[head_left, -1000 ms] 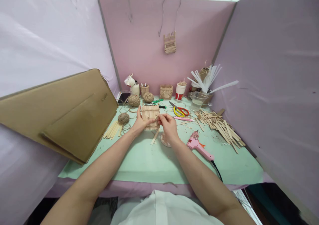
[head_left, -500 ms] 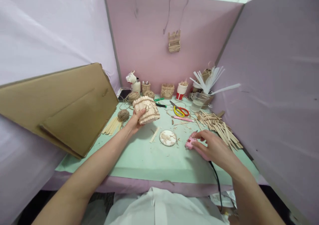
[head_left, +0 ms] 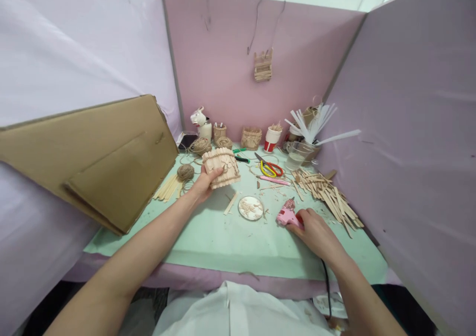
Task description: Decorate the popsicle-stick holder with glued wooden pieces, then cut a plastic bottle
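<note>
My left hand (head_left: 207,181) grips a small wooden-stick basket (head_left: 227,166) by its side, thumb across the front, and holds it tilted above the table. Twine-like bands run along the basket's edges, with small pieces fixed on its front. On the right, my right hand (head_left: 311,227) is closed round the handle of a pink hot glue gun (head_left: 287,214), whose nozzle points away from me. A black cord trails from the gun over the table's front edge. Between the hands lies a round white dish (head_left: 251,208) with small wood bits in it.
Yellow-and-red-handled scissors (head_left: 268,167) and a pink pen-like tool (head_left: 274,180) lie beyond the dish. Loose wooden sticks (head_left: 330,192) are heaped at the right. Left are a twine ball (head_left: 185,172), pale sticks (head_left: 167,191) and a leaning cardboard sheet (head_left: 111,157). Cups (head_left: 272,139) line the back.
My right hand has left the basket, moved right and taken hold of the glue gun's handle. My left hand has turned and tilted the basket. The dish is uncovered.
</note>
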`<state>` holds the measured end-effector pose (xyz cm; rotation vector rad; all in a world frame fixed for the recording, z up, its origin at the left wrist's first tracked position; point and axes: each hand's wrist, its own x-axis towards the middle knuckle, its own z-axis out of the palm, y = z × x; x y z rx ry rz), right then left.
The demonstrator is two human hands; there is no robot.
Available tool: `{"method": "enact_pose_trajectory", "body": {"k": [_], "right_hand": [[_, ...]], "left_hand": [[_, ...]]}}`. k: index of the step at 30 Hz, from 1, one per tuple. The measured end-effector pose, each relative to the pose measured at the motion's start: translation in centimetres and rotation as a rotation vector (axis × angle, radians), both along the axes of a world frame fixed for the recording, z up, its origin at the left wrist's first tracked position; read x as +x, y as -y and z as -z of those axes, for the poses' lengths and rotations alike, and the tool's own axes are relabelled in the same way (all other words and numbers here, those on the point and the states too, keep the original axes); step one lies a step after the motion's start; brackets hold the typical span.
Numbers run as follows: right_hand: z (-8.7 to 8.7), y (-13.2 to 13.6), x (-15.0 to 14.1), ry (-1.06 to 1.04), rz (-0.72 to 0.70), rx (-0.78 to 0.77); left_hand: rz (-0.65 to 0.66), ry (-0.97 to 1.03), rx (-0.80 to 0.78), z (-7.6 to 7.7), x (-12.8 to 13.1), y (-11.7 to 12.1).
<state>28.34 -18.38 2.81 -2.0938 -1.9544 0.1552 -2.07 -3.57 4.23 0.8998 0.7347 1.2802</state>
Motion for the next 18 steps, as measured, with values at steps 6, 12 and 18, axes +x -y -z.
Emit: {"method": "enact_pose_trajectory", "body": {"k": [6,12,18], "right_hand": [[-3.2,0.9,-2.7,-0.480,-0.122,0.196],[-3.2,1.0,-8.6,-1.025,-0.082,0.093],[-2.0,0.5,-11.4,-1.067,-0.079,0.139]], "left_hand": [[-0.063,-0.016,0.023,-0.1,0.3,0.5],[-0.043,-0.063,0.053,0.0,0.8,1.1],[-0.035,-0.083,0.056,0.4,0.7,1.2]]}}
